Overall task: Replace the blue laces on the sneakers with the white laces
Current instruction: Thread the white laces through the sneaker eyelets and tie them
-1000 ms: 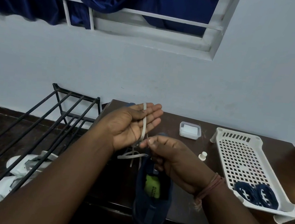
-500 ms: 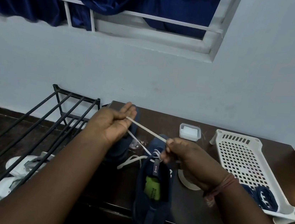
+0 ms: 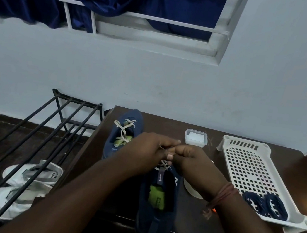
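White lace [image 3: 165, 164] on the near sneaker [image 3: 156, 209] is pinched between the left hand [image 3: 148, 150] and the right hand [image 3: 192, 158], which meet over its tongue.

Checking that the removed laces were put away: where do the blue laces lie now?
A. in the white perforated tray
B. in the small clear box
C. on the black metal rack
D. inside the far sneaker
A: the coiled blue laces lie at the near end of the white perforated tray.
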A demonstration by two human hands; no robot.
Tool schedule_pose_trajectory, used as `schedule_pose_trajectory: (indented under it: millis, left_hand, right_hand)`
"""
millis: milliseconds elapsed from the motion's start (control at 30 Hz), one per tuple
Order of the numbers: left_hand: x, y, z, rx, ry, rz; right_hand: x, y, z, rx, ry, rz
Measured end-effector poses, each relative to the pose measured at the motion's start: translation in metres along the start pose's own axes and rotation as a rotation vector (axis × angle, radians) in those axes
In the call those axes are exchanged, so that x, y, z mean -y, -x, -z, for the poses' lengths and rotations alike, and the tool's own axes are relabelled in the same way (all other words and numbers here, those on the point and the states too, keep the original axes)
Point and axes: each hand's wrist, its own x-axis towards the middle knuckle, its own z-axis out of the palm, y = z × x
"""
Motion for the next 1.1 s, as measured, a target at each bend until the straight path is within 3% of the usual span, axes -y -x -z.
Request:
schedule_pose_trajectory:
  millis: [167,267,400,467,533,667,800,933,1100]
  left_hand:
    - [0.005,-0.008,0.008,0.094,-0.012,0.044]
    - [0.009,-0.008,0.003,0.041,-0.175,0.174]
    - [0.015,-0.010,-0.008,0.028,-0.080,0.297]
    - [0.004,-0.009,-0.012,0.034,0.087,0.437]
    - [-0.001,-0.004,-0.017,0.193,-0.129,0.419]
    - [0.021,-0.009,-0.028,0.083,-0.411,0.374]
    - [0.029,-0.005,-0.034,0.060,-0.429,0.341]
    - [0.035,-0.003,-0.047,-0.013,-0.491,0.354]
    - [0.028,0.005,-0.055,-0.158,-0.511,0.319]
  right_hand:
    - [-0.009,-0.002,0.006,-0.167,-0.047,-0.095]
    - [-0.015,0.001,0.011,-0.231,0.432,-0.103]
    - [-0.018,0.012,-0.003,0.007,0.797,-0.030]
    - [-0.019,0.014,-0.017,0.050,0.967,0.036]
    - [-0.022,0.012,-0.028,0.005,1.062,0.084]
    - [-0.024,0.009,-0.029,-0.060,1.114,0.094]
    - [-0.020,0.012,-0.013,-0.029,1.077,0.050]
    - [-0.027,0.005,-0.001,0.021,0.866,-0.084]
    - [-0.029,0.004,0.001,0.033,0.855,-0.095]
